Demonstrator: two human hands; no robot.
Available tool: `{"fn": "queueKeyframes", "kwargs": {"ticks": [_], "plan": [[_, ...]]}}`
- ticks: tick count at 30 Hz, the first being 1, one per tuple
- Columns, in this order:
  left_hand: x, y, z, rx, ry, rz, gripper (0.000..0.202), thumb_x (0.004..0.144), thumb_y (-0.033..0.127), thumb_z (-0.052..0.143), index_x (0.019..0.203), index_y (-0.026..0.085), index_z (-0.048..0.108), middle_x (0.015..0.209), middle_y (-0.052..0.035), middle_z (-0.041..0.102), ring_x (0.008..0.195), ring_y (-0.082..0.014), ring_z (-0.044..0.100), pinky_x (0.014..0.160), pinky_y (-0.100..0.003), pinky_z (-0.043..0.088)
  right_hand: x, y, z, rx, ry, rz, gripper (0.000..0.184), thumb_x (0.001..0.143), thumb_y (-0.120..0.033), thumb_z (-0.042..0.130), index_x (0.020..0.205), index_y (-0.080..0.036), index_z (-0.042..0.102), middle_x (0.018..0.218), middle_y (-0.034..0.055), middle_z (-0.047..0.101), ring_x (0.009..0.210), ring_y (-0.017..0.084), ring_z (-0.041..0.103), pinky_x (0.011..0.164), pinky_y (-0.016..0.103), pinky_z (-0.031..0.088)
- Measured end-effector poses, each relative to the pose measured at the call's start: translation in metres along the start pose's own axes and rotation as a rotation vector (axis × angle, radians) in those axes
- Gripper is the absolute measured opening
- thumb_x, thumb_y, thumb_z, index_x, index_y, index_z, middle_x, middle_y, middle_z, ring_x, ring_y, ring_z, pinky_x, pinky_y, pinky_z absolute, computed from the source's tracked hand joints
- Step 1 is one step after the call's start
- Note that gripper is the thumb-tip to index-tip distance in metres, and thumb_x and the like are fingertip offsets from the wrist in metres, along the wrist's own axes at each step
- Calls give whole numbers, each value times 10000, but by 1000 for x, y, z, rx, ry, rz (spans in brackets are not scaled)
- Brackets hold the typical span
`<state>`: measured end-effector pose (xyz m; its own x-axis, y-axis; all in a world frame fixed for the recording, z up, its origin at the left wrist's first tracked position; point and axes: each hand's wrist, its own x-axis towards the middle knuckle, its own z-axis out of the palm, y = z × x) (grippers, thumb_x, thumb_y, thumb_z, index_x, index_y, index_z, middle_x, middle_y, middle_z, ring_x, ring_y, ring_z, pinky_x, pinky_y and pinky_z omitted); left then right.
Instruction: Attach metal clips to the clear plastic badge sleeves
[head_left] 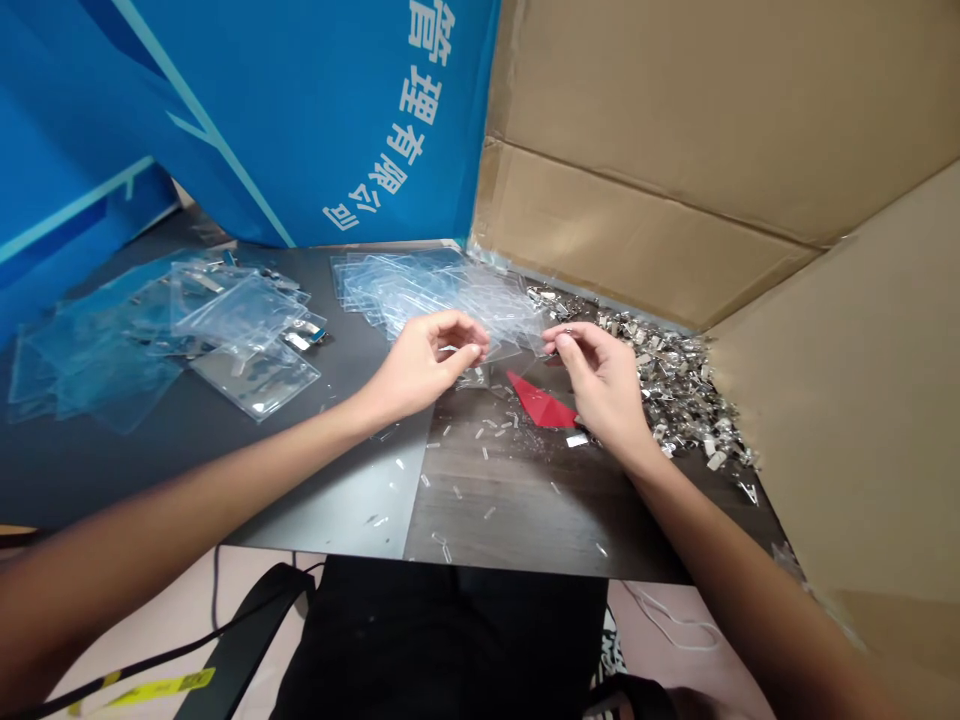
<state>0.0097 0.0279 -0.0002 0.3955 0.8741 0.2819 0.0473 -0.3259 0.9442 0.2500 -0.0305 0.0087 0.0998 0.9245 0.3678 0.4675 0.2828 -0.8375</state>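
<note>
Metal clips (679, 385) are heaped at right, walled by cardboard (615, 210); clear sleeves (405, 285) are piled beyond a red piece (541, 405). The left hand (427, 360) is curled, the right hand (607, 385) pinched; whether anything is held cannot be told.

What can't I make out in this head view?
Head view:
Left hand: its curled posture hides whether it holds anything.
Right hand: anything in its pinch is too small to identify.
Metal clip pile: part hidden behind the right hand.
Yellow tag: print too small and blurred to read.
</note>
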Motion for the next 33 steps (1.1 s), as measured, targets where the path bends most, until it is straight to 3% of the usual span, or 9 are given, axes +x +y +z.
{"fn": "queueKeyframes", "kwargs": {"ticks": [8, 11, 15, 18, 23, 25, 28, 31, 33], "plan": [[-10, 6, 2, 306, 24, 320, 168, 953, 194, 751, 935, 275, 897, 1173, -76, 724, 1172, -259, 669, 1136, -500, 542, -5, 3, 8, 255, -288, 118, 153, 1055, -338, 529, 980, -255, 632, 799, -3, 618, 744, 189, 621, 757, 368, 535], [-11, 7, 3, 293, 40, 373, 183, 953, 180, 762, 899, 291, 897, 1164, -72, 638, 1153, -249, 634, 1096, -468, 545, -10, 0, 10, 198, -274, 180, 98, 1017, -277, 509, 1008, -265, 606, 761, -24, 537, 683, 182, 527, 678, 353, 443], [-10, 12, 2, 234, -135, 311, 202, 1014, 174, 685, 955, 252, 862, 1028, -56, 659, 1007, -219, 656, 1003, -417, 562, -14, -12, 6, -53, -178, 115, 189, 1034, -340, 585, 1210, -278, 613, 707, -56, 484, 627, 193, 473, 691, 381, 423], [-10, 15, 1, 206, -244, 286, 207, 1059, 199, 630, 960, 223, 809, 1073, -71, 714, 1035, -225, 676, 1033, -414, 558, -11, -19, 1, -105, -222, 39, 381, 1001, -369, 674, 1368, -272, 644, 662, -89, 415, 584, 178, 422, 698, 380, 422], [-6, 10, 1, -40, -408, 199, 255, 1100, 341, 685, 910, 188, 763, 1053, -86, 740, 1008, -212, 704, 993, -362, 577, -7, -15, 0, -46, -405, -5, 205, 949, -426, 773, 1007, -230, 785, 632, -82, 419, 585, 129, 348, 655, 334, 353], [-5, 7, 1, -253, -385, 70, 197, 1074, 390, 755, 1058, 194, 778, 1050, -81, 770, 971, -205, 737, 926, -342, 601, -8, -12, 4, 0, -393, 41, 246, 950, -452, 786, 888, -216, 754, 624, -74, 453, 578, 118, 350, 626, 317, 335], [-2, 4, 1, -535, -286, -151, 411, 1049, 541, 776, 1268, 194, 747, 1092, -104, 822, 979, -228, 798, 874, -348, 641, -10, -9, 9, 66, -249, 86, 304, 975, -473, 760, 823, -212, 724, 643, -39, 560, 589, 128, 436, 607, 303, 363], [0, 3, 0, -528, -194, -241, 493, 948, 543, 894, 1240, 170, 754, 1089, -114, 841, 950, -224, 818, 878, -345, 662, -13, -9, 12, 86, -114, 63, 309, 1016, -458, 705, 868, -203, 799, 773, 23, 729, 686, 162, 576, 657, 309, 434], [1, 2, -1, -437, -148, -241, 477, 851, 423, 994, 1180, 161, 768, 1038, -90, 840, 871, -194, 808, 860, -328, 664, -14, -11, 11, 67, -141, 63, 340, 1041, -462, 681, 908, -199, 851, 788, 32, 757, 694, 169, 597, 664, 313, 437]]}}
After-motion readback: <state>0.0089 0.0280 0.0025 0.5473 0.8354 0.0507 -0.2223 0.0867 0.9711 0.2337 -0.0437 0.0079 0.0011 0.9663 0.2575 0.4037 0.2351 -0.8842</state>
